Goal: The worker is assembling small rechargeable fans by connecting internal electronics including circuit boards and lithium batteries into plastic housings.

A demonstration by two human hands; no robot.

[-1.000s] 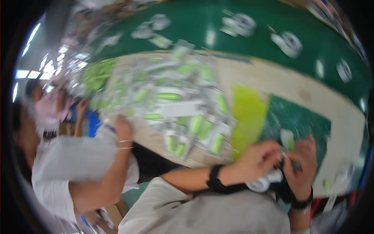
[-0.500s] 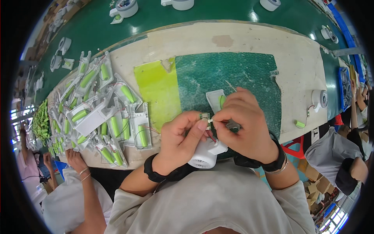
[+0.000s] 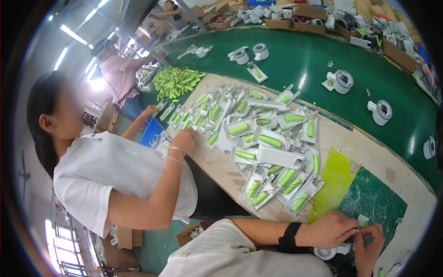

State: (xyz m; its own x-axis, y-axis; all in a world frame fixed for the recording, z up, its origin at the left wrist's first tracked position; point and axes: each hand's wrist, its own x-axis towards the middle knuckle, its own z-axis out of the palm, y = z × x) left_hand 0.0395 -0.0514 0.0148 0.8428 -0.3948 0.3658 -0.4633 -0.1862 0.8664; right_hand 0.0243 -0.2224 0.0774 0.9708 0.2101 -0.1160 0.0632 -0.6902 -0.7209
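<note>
Hands: I see left hand [image 3: 330, 229] and right hand [image 3: 371, 239] nearly closed, pinching one small part [image 3: 358, 229].
Part's place: over tabletop [image 3: 330, 115], by its near edge.
Fan [image 3: 326, 253]: just below left hand.

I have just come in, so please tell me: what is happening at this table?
The person's left hand and right hand pinch a small part, too small to identify. A white round-grilled unit is just below them in view. To the left are piled white casings, many holding green cylinders; a co-worker's hand is at the pile's edge.
</note>
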